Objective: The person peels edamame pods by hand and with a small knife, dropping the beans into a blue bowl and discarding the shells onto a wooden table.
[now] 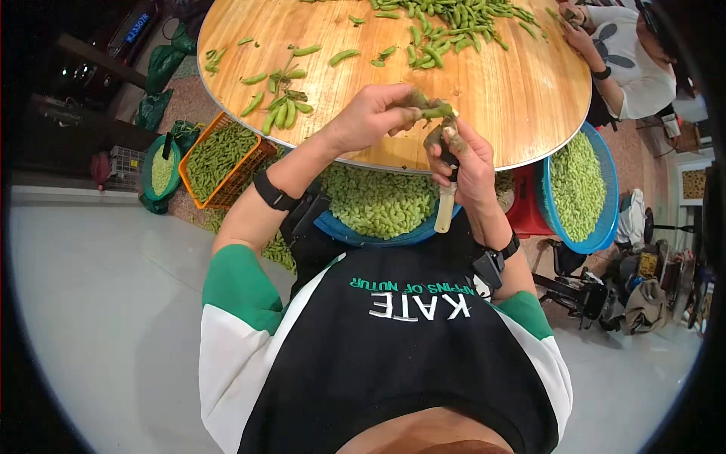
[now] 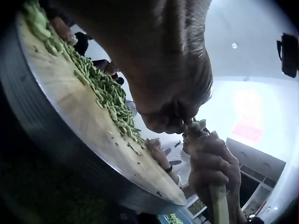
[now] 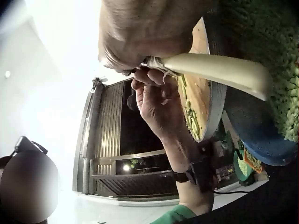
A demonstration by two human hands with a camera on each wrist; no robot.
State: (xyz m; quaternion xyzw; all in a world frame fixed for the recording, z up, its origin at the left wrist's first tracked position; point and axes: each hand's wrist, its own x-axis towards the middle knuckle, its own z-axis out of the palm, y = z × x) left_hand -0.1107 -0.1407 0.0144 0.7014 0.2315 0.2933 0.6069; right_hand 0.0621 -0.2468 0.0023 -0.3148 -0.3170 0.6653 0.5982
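Note:
My left hand (image 1: 370,119) pinches a green bean pod (image 1: 437,112) over the near edge of the round wooden table (image 1: 363,98). Close beside it, my right hand (image 1: 470,160) grips a tool by its pale handle (image 1: 446,210), which points down toward my body; the tool's working end is hidden behind the fingers. In the right wrist view the same handle (image 3: 215,70) sticks out from the fist. Both hands' fingertips meet at the pod. Below them, a blue basin (image 1: 327,225) of shelled green beans (image 1: 378,200) stands under the table edge.
Loose pods (image 1: 281,112) lie left of my hands, and a large pod heap (image 1: 461,23) lies farther back. Another person (image 1: 631,60) works at the table's right side. An orange crate (image 1: 198,195) of pods stands left, a second blue basin (image 1: 611,231) right beside a red stool (image 1: 527,204).

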